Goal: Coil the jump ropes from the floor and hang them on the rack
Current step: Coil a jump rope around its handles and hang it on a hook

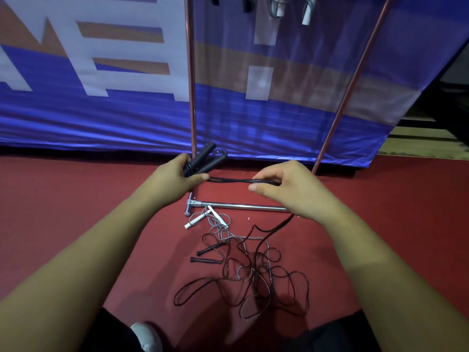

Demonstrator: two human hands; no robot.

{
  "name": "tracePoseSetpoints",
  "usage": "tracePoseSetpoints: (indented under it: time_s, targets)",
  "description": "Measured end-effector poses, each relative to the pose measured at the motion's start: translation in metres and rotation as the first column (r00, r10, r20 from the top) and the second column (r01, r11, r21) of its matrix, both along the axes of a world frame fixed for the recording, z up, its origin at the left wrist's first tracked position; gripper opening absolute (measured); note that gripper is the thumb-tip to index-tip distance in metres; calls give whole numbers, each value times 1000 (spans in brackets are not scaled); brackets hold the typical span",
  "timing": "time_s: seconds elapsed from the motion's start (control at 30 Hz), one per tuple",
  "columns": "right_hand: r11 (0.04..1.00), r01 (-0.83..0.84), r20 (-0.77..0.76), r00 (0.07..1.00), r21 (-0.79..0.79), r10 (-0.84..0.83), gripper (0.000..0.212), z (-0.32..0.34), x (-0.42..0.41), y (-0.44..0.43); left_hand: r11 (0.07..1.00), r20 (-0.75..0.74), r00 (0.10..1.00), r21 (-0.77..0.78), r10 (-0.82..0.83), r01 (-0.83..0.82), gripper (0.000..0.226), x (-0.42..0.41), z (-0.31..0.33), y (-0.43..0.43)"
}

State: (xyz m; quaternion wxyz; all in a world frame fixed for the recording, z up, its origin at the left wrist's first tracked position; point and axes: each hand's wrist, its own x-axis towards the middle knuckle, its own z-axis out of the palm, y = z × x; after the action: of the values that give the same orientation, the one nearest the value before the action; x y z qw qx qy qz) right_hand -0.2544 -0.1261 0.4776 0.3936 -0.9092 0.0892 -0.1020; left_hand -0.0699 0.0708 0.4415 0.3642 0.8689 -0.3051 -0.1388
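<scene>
1. Done: high above the base bar point(241, 206) of the rack point(190, 72), hung handles point(307, 11) showed at the top edge, two black and two white. I judged that about two ropes were already up, though their coils were cut off from view.
2. In hand: above the bar's left end, the left hand point(175, 177) was clamped round a pair of black handles point(205, 161). Above its right end, the right hand point(286, 189) pinched the black cord point(231, 180), which ran taut between the hands. The cord's tail dropped past the bar to the floor point(76, 199), so this coil looked only partly gathered.
3. Left: on the bar's near side lay a white-handled rope point(200, 218) just beside its left end. A dark rope point(205, 260) lay farther out, and the cords of both were tangled together.
</scene>
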Motion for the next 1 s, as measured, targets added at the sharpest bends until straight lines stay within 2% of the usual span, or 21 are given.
tracePoseSetpoints:
  time_s: [0.13, 0.3, 0.37, 0.43, 0.5, 0.57, 0.63, 0.73, 0.8, 0.87, 0.93, 1.0]
  targets:
    - [1000, 11, 50, 999, -26, -10, 17, 5, 1, 7, 975, 148, 982, 204, -116, 84, 41, -14, -2, -8]
    - [999, 43, 72, 997, -33, -41, 24, 7, 7, 11, 895, 137, 938, 368, -318, 250, 58, -37, -13, -21]
    - [998, 49, 47, 998, -43, -47, 24, 8, 8, 11, 851, 185, 903, 447, -389, 275, 55, -48, -17, -27]
    - [997, 47, 29, 999, -59, -45, 23, 7, 9, 9, 825, 213, 871, 477, -443, 303, 40, -57, -18, -32]
    - [996, 53, 31, 998, -69, -51, 22, 5, 9, 4, 788, 178, 839, 482, -515, 382, 24, -61, -17, -33]
    - [996, 70, 36, 997, -60, -68, 18, 3, 10, -5, 732, 103, 792, 467, -602, 496, 23, -62, -14, -30]
    - [995, 96, 32, 995, -5, -95, 15, -1, 10, -14, 701, 21, 752, 382, -659, 603, 23, -61, -10, -26]
    - [986, 109, 9, 994, 124, -111, 15, -9, 11, -24, 737, -136, 742, 99, -656, 669, 13, -64, -5, -22]
    - [980, 88, -9, 996, 180, -88, 8, -18, 15, -30, 774, -223, 742, -131, -632, 619, 15, -67, -1, -21]
    - [977, 56, -58, 997, 205, -45, 19, -25, 17, -33, 787, -316, 728, -353, -609, 505, 26, -69, 2, -19]
    - [959, 17, -102, 995, 281, 12, 22, -28, 15, -31, 788, -359, 731, -476, -581, 392, 41, -69, 6, -18]
    - [935, -1, -112, 993, 354, 43, 26, -28, 14, -26, 780, -340, 757, -525, -558, 339, 44, -70, 10, -18]
